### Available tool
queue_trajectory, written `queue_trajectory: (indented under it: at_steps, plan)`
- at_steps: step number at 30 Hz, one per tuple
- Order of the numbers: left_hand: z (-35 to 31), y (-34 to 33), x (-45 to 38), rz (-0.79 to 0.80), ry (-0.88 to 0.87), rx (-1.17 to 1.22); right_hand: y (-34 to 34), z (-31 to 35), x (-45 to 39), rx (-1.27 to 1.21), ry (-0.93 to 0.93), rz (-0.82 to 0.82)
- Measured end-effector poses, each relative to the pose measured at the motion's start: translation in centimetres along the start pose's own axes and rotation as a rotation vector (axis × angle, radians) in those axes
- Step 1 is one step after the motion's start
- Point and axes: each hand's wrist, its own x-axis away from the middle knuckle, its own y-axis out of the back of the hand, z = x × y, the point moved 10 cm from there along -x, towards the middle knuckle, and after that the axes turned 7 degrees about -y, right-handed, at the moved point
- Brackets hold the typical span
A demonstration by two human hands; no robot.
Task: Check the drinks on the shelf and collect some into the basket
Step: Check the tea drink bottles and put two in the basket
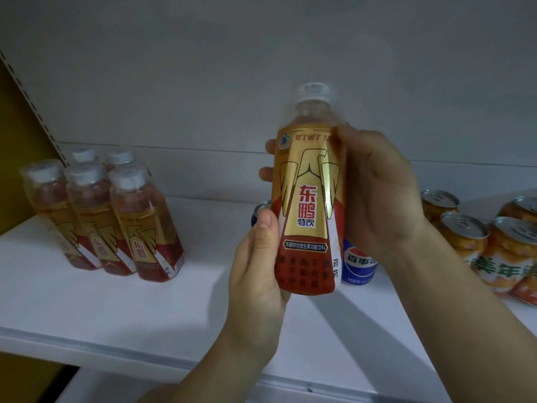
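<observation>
Held upright at frame centre, above the shelf (pixel 116 309): energy-drink bottle (pixel 308 205), long axis vertical, cap up. Clamped by right hand (pixel 377 196) around upper body, left hand (pixel 255 274) pinching lower label. No basket visible.

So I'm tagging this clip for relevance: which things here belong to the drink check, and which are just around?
In the job:
- held bottle, in left hand and right hand
- shelf bottles
- blue can
- orange cans
- shelf

Just around:
- yellow upright
- grey back panel

No basket is in view.
</observation>
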Motion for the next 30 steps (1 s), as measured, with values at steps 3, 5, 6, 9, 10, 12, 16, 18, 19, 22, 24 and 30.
queue_trajectory:
  at_steps: [3, 5, 6, 9, 10, 12, 16, 18, 19, 22, 24, 30]
  plan:
    - [-0.2, -0.4, -0.2, 0.051, 0.006, -0.04, 0.6, 0.2, 0.0, 0.051, 0.041, -0.048]
    - [-0.7, -1.0, -0.2, 0.092, -0.061, -0.116, 0.8, 0.4, -0.1, 0.054, 0.065, -0.074]
    - [-0.9, -1.1, -0.2, 0.097, -0.089, -0.127, 0.8, 0.4, -0.1, 0.05, 0.067, -0.075]
    - [-1.0, -0.9, -0.2, 0.096, -0.129, -0.104, 0.3, 0.4, 0.0, 0.055, 0.058, -0.063]
    - [-0.9, -0.8, -0.2, 0.094, -0.128, -0.089, 0.2, 0.4, 0.0, 0.067, 0.054, -0.06]
    - [-0.9, -0.5, -0.2, 0.084, -0.129, -0.065, -0.3, 0.2, 0.2, 0.074, 0.027, -0.034]
    - [-2.2, -0.5, -0.6, 0.102, -0.246, -0.124, -1.1, 1.0, 0.6, 0.33, 0.049, -0.003]
    - [-3.6, -0.4, -1.0, 0.128, -0.331, -0.179, -1.7, 1.8, 1.1, 0.492, 0.104, 0.014]
    - [-4.2, -0.3, -1.2, 0.152, -0.365, -0.201, -2.1, 2.3, 1.4, 0.525, 0.135, 0.021]
    - [-5.7, -0.2, -1.5, 0.244, -0.427, -0.292, -3.4, 4.0, 2.3, 0.556, 0.244, 0.048]
    - [-6.1, 0.5, -1.8, 0.252, -0.438, -0.378, -4.3, 4.4, 2.9, 0.592, 0.297, 0.084]
    - [-6.6, 2.7, -1.9, 0.123, -0.529, -0.593, -6.3, 3.7, 3.5, 0.739, 0.31, 0.169]
